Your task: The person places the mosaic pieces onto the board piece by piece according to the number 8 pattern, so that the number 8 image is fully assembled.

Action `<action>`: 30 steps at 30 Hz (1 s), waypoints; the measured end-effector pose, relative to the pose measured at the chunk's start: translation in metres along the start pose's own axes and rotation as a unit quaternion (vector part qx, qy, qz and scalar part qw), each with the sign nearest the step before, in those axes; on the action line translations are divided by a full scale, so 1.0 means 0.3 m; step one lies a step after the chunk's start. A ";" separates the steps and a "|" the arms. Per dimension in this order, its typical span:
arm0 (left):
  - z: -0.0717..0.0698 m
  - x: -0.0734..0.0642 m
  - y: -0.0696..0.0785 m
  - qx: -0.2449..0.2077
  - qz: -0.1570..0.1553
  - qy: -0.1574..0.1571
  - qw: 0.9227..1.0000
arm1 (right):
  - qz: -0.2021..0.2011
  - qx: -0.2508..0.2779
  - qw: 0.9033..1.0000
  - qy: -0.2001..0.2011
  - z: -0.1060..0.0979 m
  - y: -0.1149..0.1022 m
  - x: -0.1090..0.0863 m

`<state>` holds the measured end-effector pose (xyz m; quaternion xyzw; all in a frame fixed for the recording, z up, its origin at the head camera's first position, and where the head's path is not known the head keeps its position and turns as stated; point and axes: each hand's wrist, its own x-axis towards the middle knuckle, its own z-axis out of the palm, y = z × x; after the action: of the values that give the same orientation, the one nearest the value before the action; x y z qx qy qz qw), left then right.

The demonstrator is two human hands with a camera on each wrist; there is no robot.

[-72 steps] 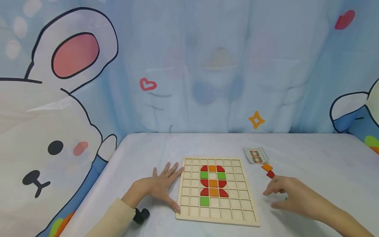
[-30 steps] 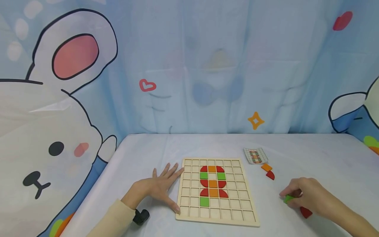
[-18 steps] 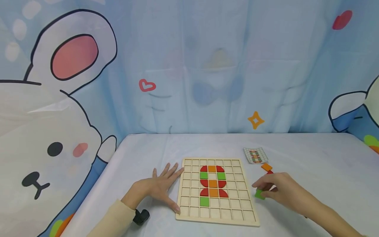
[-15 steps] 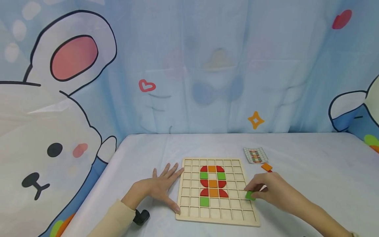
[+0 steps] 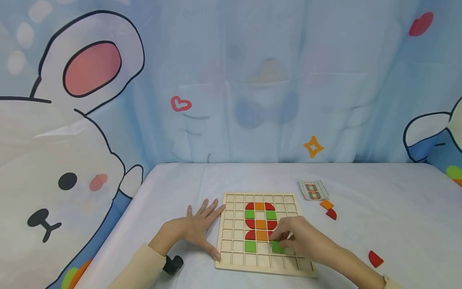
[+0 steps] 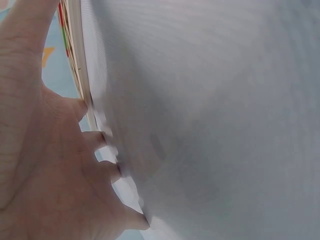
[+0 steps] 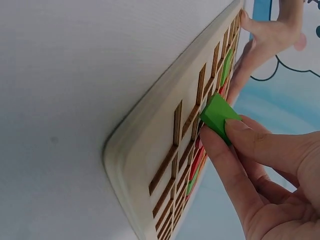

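Note:
A wooden grid board (image 5: 231,257) lies on the table with red, orange and green tiles set in its middle squares. My right hand (image 5: 301,237) pinches a green square tile (image 7: 218,116) between thumb and fingers, over the lower right part of the pattern. In the right wrist view the tile is tilted, one corner close to the grid ridges. My left hand (image 5: 198,228) is spread flat on the table, thumb and a fingertip at the board's left edge. Level with the held tile, another green tile (image 5: 250,246) sits in a square to its left.
A small pattern card (image 5: 313,190) lies beyond the board's right side. Near it are an orange tile (image 5: 326,204) and a red quarter-round tile (image 5: 331,214). Another red quarter-round (image 5: 375,259) lies at the front right. A printed curtain hangs behind the table.
The right hand went to the right side of the table, took up the green tile and carried it left over the board. The left hand has stayed in place.

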<state>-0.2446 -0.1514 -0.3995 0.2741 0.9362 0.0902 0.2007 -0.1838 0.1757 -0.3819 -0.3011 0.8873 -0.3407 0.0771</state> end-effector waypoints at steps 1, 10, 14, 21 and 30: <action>0.000 0.000 0.001 0.002 0.000 0.000 1.000 | 0.002 -0.006 1.000 0.002 0.004 -0.001 0.003; -0.006 -0.002 0.011 0.004 -0.007 0.001 1.000 | 0.005 -0.020 1.000 0.003 0.018 -0.008 0.015; -0.007 -0.004 0.013 0.004 -0.008 0.002 1.000 | 0.003 -0.022 1.000 0.001 0.025 -0.013 0.020; -0.006 -0.005 0.012 0.003 -0.006 0.001 1.000 | 0.015 -0.067 0.998 0.008 0.039 -0.033 0.024; -0.006 -0.007 0.015 0.003 -0.009 0.000 1.000 | 0.045 -0.101 0.993 0.030 0.069 -0.053 0.029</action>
<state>-0.2416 -0.1491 -0.3958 0.2666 0.9387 0.0857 0.2011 -0.1761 0.1498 -0.3866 -0.2566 0.9317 -0.2548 0.0349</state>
